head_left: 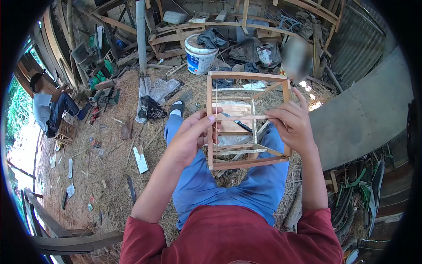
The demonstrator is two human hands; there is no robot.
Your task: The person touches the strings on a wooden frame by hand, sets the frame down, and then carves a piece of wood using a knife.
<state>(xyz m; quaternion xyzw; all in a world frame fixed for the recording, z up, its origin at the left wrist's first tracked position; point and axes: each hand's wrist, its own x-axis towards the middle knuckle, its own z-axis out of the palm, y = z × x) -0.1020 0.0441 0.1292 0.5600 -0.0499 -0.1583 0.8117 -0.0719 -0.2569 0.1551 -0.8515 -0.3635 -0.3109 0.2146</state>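
A small box-shaped wooden frame stands between my knees, with thin slats joining its sides. A thin wooden strip lies level across the frame's opening. My left hand pinches the strip's left end with the thumb on top, its fingers close around the left post of the frame. My right hand pinches the strip's right end between thumb and fingertips, beside the right post. Behind the strip, seen through the frame, a dark pen-like tool rests on a pale wooden board.
A white and blue bucket stands ahead among timber scraps. A large curved grey sheet fills the right side. At the far left, another person sits working. Straw, plastic and offcuts litter the ground.
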